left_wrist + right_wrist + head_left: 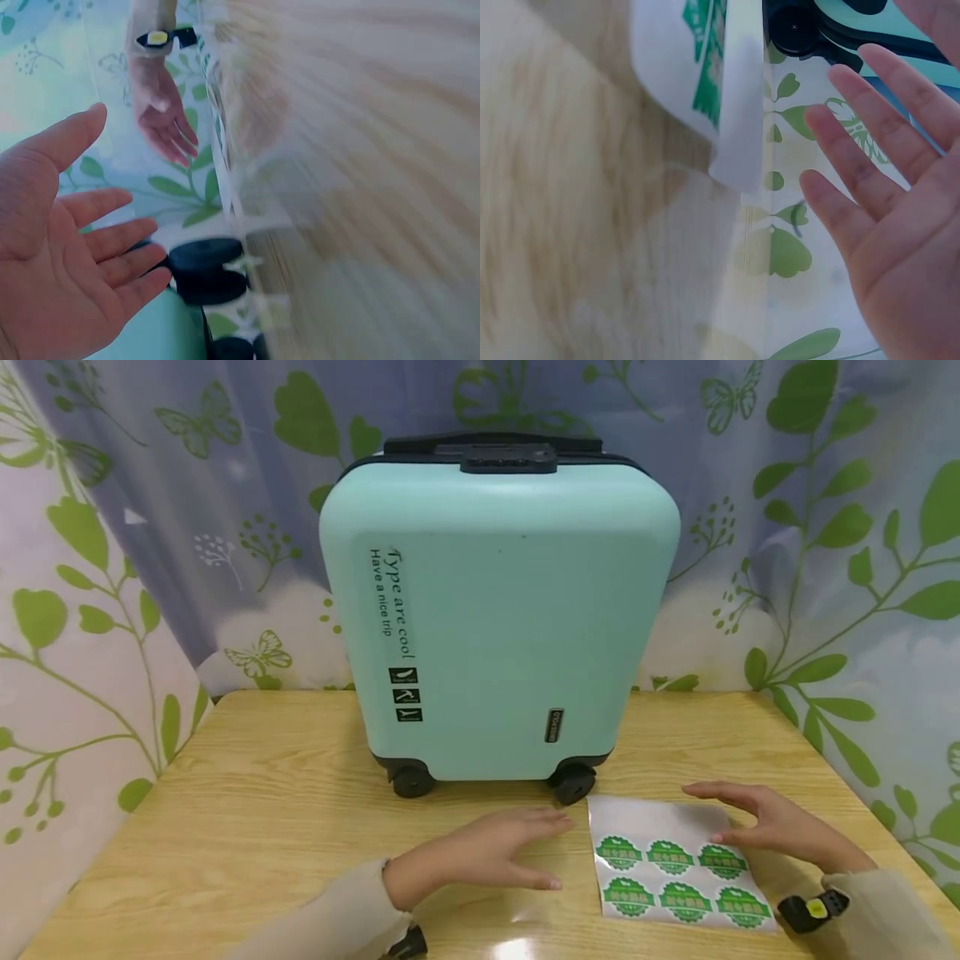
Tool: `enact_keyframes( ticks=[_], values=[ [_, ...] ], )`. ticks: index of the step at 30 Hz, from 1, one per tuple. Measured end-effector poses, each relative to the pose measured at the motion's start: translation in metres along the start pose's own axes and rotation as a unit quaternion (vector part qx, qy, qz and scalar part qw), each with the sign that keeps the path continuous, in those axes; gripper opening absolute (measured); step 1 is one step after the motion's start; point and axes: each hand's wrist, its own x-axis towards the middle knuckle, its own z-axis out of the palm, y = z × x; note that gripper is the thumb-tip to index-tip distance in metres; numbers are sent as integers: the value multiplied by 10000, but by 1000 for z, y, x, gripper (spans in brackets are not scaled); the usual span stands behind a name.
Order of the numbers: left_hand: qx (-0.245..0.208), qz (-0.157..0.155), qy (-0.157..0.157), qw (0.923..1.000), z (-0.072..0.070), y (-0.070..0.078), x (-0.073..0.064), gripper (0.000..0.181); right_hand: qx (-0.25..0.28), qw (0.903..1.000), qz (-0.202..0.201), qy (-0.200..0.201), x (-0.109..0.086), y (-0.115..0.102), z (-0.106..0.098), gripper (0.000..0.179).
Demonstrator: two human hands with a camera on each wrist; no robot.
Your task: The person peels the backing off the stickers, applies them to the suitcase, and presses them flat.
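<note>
A sheet of round green stickers (660,814) lies on the table at the right front, its stickers in two rows on white backing. My right hand (780,827) hovers over the sheet's right edge, fingers spread and holding nothing. To the left of the sheet, my left hand (498,852) reaches in with straight, parted fingers and nothing in its grasp. Behind both hands a mint-green suitcase (487,635) stands upright on black wheels (573,783). In the right wrist view the sheet (739,112) shows a raised, curved edge near my open fingers (862,165).
The wooden table (225,827) carries everything. A curtain (825,568) with green leaves and butterflies hangs close behind and on both sides. A black combination lock (510,460) sits on top of the suitcase, and printed lettering (393,602) runs down its left side.
</note>
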Motion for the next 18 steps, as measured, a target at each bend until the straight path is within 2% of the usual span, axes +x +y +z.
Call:
enact_keyframes(
  ticks=[5, 8, 10, 15, 18],
  values=[
    [-410, -46, 76, 9991, 4, 9, 23, 70, 270, 9993, 247, -66, -2, 6, -3, 51],
    [-868, -149, 149, 9960, 7, 13, 35, 68, 718, 9968, 274, -230, -2, 12, -4, 49],
    [-1276, -300, 186, 9912, 10, 15, 41, 65, 1054, 9934, 207, -391, -1, 15, -3, 47],
    [-2348, -907, 148, 9677, 18, 15, 56, 61, 1313, 9893, 206, -600, 0, 19, 0, 46],
    [-2977, -1228, 146, 9466, 22, 16, 62, 58, 1279, 9901, 194, -539, 2, 20, 2, 44]
  ],
)
